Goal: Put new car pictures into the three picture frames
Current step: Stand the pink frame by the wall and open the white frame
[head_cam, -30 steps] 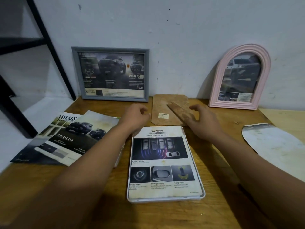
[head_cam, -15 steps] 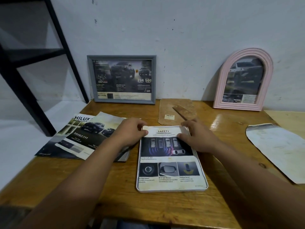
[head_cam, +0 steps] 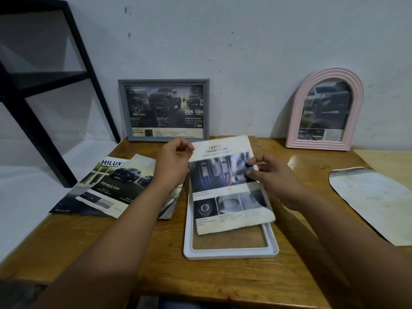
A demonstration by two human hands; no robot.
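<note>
A white rectangular frame (head_cam: 230, 253) lies face down on the wooden table (head_cam: 156, 259), its near part showing bare glass. Over it I hold a car safety picture (head_cam: 225, 188) lifted at its far end, its near edge still resting inside the frame. My left hand (head_cam: 172, 162) pinches the picture's upper left edge. My right hand (head_cam: 270, 177) grips its right edge between thumb and fingers. A grey frame (head_cam: 163, 110) and a pink arched frame (head_cam: 325, 110) lean against the wall, each holding a car picture.
Car brochures (head_cam: 111, 186) lie spread at the left of the table. A pale arch-shaped paper (head_cam: 374, 199) lies at the right. A black metal shelf frame (head_cam: 51, 90) stands at the far left. The white wall runs close behind the table.
The safety picture lay flat in the white frame with both hands on its top edge. Now both hands have lifted its far end up, uncovering the glass.
</note>
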